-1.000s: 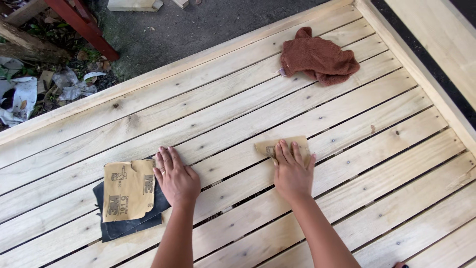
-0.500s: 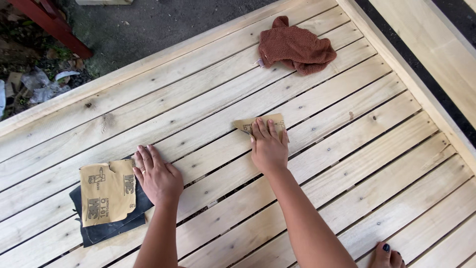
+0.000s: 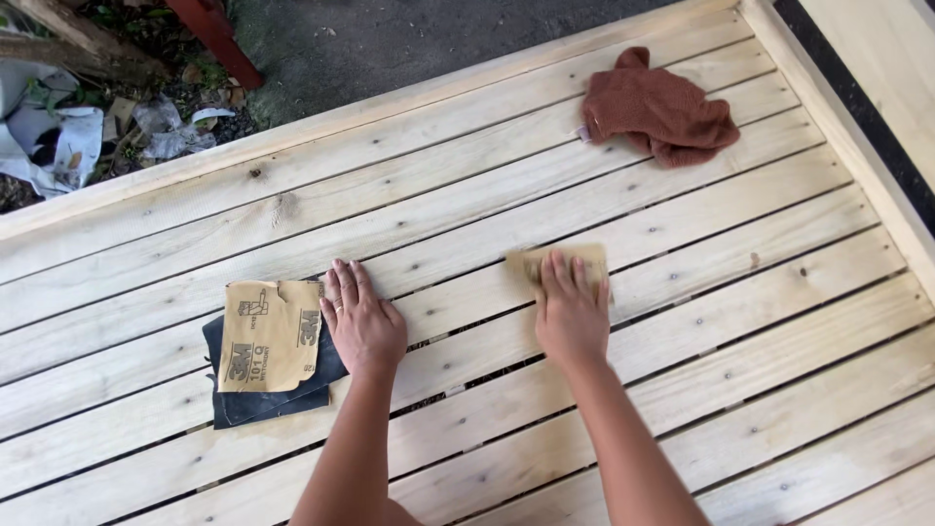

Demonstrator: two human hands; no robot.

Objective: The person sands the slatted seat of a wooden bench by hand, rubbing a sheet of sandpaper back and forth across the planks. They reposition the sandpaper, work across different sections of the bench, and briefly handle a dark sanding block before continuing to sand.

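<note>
The small tan sandpaper piece (image 3: 560,263) lies flat on a pale pine slat of the slatted wooden frame (image 3: 682,409), near its middle, mostly hidden under the right hand (image 3: 572,312), whose fingers lie close together, pressing it down. The left hand (image 3: 363,321) rests flat, fingers together, touching the edge of a tan sandpaper sheet stacked on dark grey sheets (image 3: 268,341). A crumpled rust-brown cloth (image 3: 662,112) sits well apart, up top.

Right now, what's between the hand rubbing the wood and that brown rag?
Only bare wooden slats and the dark gaps between them lie between the right hand on its sandpaper piece and the brown rag, in the head view.
</note>
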